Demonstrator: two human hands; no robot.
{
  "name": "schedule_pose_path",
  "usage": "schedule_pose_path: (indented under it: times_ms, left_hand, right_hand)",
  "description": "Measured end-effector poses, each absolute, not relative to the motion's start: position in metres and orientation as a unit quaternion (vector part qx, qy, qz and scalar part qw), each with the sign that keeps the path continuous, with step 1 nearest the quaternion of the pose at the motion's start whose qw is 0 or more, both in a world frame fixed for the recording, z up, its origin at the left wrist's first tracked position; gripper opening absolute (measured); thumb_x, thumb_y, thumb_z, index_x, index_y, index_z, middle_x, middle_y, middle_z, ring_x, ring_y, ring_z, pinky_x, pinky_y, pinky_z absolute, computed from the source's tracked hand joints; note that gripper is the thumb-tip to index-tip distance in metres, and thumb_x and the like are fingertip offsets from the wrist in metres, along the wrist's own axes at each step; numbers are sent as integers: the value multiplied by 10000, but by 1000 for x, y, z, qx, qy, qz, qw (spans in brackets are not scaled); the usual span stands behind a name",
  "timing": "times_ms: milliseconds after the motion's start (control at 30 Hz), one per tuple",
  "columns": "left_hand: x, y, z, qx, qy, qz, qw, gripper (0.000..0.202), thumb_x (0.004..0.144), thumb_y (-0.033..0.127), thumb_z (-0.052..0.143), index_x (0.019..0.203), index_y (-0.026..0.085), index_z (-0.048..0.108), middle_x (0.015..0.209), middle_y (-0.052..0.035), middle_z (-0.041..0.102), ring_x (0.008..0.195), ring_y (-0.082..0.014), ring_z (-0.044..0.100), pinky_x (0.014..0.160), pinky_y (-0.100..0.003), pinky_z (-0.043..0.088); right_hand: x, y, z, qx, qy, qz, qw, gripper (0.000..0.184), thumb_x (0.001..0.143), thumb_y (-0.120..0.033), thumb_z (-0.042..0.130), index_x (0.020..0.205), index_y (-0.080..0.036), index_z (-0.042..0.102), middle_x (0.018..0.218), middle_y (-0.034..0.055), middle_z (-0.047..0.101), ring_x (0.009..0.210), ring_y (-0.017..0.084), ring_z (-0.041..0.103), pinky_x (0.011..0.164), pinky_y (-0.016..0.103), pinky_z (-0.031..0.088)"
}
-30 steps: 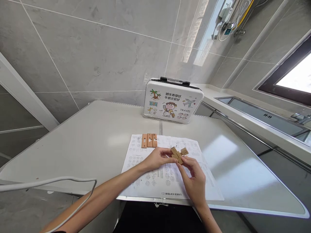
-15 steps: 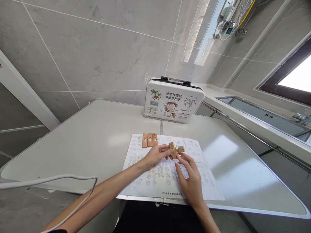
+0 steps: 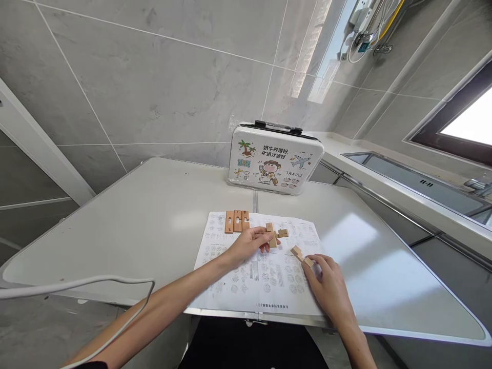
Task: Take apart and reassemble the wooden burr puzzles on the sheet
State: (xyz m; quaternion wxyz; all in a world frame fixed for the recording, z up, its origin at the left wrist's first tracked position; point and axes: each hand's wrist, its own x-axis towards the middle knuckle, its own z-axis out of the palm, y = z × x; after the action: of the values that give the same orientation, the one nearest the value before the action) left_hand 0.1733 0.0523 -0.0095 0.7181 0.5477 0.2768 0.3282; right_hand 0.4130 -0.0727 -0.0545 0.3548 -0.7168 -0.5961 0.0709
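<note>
My left hand (image 3: 258, 240) is closed on joined wooden puzzle pieces (image 3: 272, 240), a crossed pair with one arm pointing right. At the lower right, my right hand (image 3: 326, 274) pinches one end of a separate notched wooden puzzle piece (image 3: 302, 256), which tilts down to the right above the sheet. Under both hands lies a printed instruction sheet (image 3: 246, 302) covered in small diagrams. By its upper left edge, three flat slotted wooden pieces (image 3: 237, 222) with numbers on them stand side by side, apart from my left hand.
A white cartoon-printed case (image 3: 274, 159) stands at the back of the folding table (image 3: 169, 205), near the tiled wall. A white cable (image 3: 96, 280) crosses in front of my left forearm. To the right is a counter with a sink (image 3: 415, 177).
My right hand has moved right and toward me, away from the joined pieces, and now holds a single notched piece. My left hand has barely moved.
</note>
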Motion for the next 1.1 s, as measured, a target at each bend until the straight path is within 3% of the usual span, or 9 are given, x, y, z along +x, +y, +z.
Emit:
schedule_pose_path:
  times_ms: [133, 200, 300, 433, 600, 767, 1100]
  left_hand:
    - [175, 51, -11, 565, 282, 335, 699, 540, 863, 646, 735, 984, 122, 700, 950, -111, 757, 677, -121, 536, 705, -286, 447]
    - [175, 51, -14, 570, 286, 333, 695, 576, 886, 649, 708, 1106, 117, 681, 947, -105, 747, 671, -120, 529, 691, -282, 440]
    - [176, 53, -20, 580, 279, 333, 689, 639, 934, 641, 653, 1291, 113, 614, 924, -80, 714, 668, -119, 514, 672, -278, 433]
    - [175, 52, -19, 610, 241, 312, 688, 577, 977, 642, 580, 1203, 119, 671, 875, -44, 634, 702, -134, 519, 677, -285, 449]
    - [172, 45, -4, 603, 189, 263, 729, 558, 997, 621, 558, 1257, 147, 699, 772, 6, 527, 664, -130, 454, 703, -304, 430]
    - [171, 42, 1, 593, 160, 221, 757, 570, 1007, 640, 523, 1251, 156, 700, 762, 18, 469, 653, -125, 409, 703, -309, 435]
    - [170, 46, -6, 580, 173, 186, 774, 601, 988, 616, 547, 1380, 172, 648, 823, -24, 578, 618, -108, 423, 599, -261, 340]
  right_hand:
    - [408, -74, -46, -711, -583, 135, 369, 395, 987, -569, 549, 1146, -243, 706, 1122, 113, 724, 992, 299, 643, 856, 449, 521]
    - [404, -73, -38, -706, -552, 197, 398, 425, 966, -605, 589, 1155, -242, 701, 1063, 99, 742, 873, 265, 654, 753, 399, 519]
    - [400, -70, -28, -660, -486, 298, 489, 487, 919, -639, 662, 1156, -215, 685, 999, 103, 749, 865, 254, 664, 706, 360, 508]
    - [391, -66, -17, -560, -406, 448, 566, 441, 910, -593, 722, 1132, -213, 680, 952, 87, 719, 779, 204, 610, 655, 327, 493]
    - [369, -62, -10, -455, -355, 588, 566, 360, 914, -546, 748, 1020, -205, 700, 881, 50, 635, 718, 162, 527, 642, 306, 487]
    - [352, -58, -14, -413, -329, 647, 550, 339, 924, -519, 755, 1050, -207, 713, 829, 6, 538, 688, 134, 452, 635, 275, 452]
    - [344, -59, -23, -339, -250, 741, 522, 354, 842, -456, 840, 875, -208, 591, 763, -49, 438, 534, 64, 179, 510, 226, 295]
